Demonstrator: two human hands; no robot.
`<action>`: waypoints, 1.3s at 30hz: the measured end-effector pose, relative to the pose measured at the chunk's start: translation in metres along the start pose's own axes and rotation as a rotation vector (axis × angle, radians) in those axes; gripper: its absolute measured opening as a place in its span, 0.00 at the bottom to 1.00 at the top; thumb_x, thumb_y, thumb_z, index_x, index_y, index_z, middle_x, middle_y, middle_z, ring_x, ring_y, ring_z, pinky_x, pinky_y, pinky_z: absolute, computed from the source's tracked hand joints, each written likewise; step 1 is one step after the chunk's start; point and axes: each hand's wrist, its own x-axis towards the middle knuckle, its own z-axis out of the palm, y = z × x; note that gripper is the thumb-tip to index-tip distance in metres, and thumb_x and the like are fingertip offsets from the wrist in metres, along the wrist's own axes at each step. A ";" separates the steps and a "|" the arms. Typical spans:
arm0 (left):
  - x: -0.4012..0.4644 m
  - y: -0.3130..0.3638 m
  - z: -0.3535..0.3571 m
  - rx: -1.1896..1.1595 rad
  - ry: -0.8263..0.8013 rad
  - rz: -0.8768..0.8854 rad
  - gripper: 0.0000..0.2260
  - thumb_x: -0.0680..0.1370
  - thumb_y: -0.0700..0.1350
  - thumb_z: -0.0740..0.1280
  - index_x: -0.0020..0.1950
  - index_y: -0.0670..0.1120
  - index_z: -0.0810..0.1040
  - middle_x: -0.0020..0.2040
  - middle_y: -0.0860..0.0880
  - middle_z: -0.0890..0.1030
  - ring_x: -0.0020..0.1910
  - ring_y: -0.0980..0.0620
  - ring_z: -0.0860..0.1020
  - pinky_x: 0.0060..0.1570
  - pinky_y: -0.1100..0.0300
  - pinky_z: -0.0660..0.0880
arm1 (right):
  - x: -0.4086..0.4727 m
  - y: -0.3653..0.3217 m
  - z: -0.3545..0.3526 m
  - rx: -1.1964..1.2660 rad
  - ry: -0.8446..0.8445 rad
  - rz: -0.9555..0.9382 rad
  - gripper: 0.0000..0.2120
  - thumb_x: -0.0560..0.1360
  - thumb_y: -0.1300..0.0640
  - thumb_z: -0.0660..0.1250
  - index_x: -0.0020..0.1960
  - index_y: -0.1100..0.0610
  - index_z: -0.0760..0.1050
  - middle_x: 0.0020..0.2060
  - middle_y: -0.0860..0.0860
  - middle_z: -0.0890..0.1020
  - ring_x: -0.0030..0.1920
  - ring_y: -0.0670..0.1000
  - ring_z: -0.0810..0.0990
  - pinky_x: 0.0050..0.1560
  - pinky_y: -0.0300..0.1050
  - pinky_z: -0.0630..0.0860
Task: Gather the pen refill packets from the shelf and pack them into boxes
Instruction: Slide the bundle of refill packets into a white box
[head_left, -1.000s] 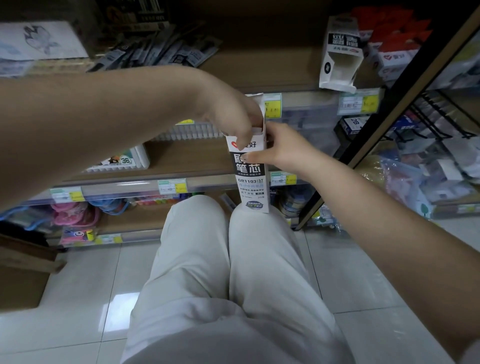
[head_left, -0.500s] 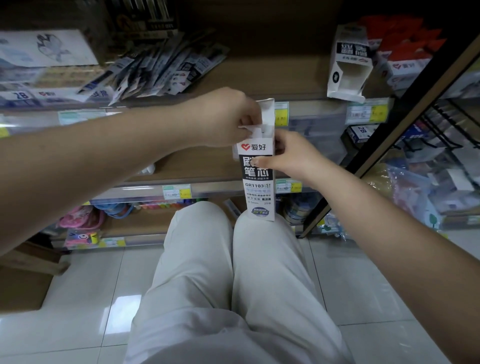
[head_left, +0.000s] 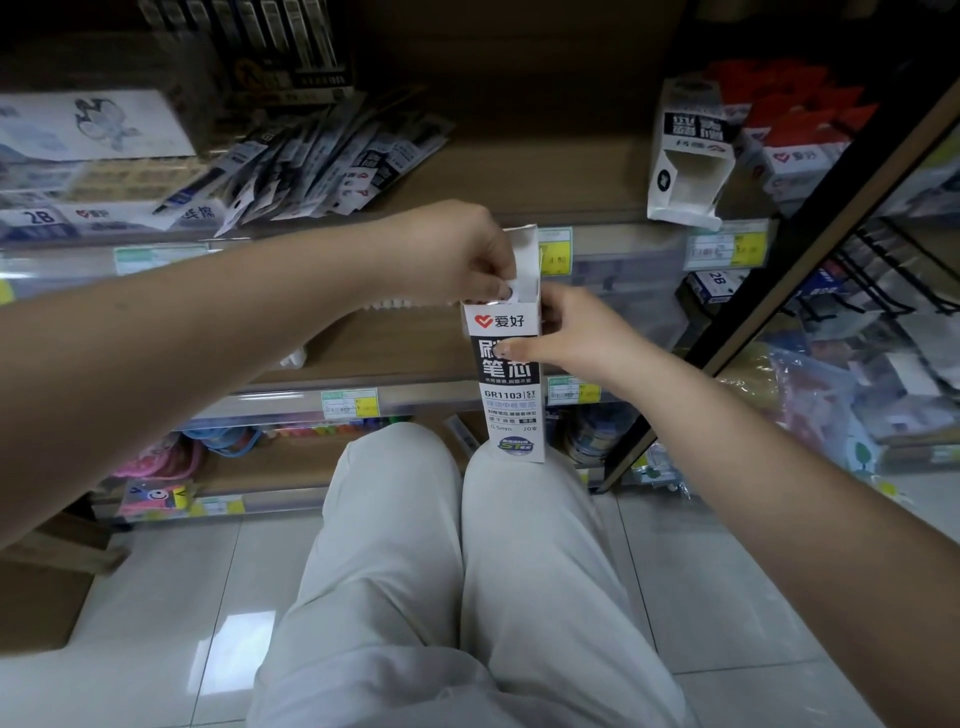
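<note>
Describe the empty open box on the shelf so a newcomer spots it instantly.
Start at the wooden upper shelf, then go to its right end, beside the red-topped boxes. The empty box is white with a black label; alone among its neighbours, its end flaps gape toward the camera.

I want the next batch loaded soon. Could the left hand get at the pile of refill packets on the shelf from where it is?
Probably yes. The left hand is busy at the flap of the box, but the refill packets lie uncovered on the shelf just above and left of it.

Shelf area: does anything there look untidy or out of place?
Yes. The refill packets lie in a loose, fanned heap on the shelf, not in rows. To the right, an empty box stands open, tilted, overhanging the shelf edge.
</note>
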 end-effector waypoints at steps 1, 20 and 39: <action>0.001 -0.001 -0.001 -0.007 -0.015 -0.002 0.07 0.77 0.44 0.67 0.50 0.44 0.83 0.45 0.48 0.84 0.44 0.50 0.81 0.48 0.52 0.76 | 0.000 0.000 0.000 0.001 -0.002 0.008 0.18 0.67 0.57 0.76 0.55 0.50 0.76 0.52 0.48 0.83 0.52 0.47 0.81 0.58 0.51 0.76; 0.004 -0.003 -0.002 -0.082 -0.305 -0.070 0.10 0.81 0.45 0.60 0.53 0.46 0.81 0.48 0.51 0.83 0.50 0.52 0.80 0.59 0.49 0.73 | 0.005 -0.003 0.005 -0.027 -0.021 0.024 0.19 0.65 0.58 0.77 0.54 0.50 0.76 0.47 0.46 0.83 0.49 0.47 0.81 0.54 0.47 0.77; 0.006 0.002 -0.004 -0.043 0.014 -0.035 0.04 0.75 0.42 0.70 0.43 0.50 0.77 0.38 0.57 0.77 0.40 0.56 0.76 0.44 0.60 0.72 | 0.003 0.007 -0.004 0.020 0.018 0.050 0.22 0.68 0.57 0.75 0.60 0.53 0.74 0.54 0.49 0.82 0.55 0.49 0.80 0.60 0.53 0.75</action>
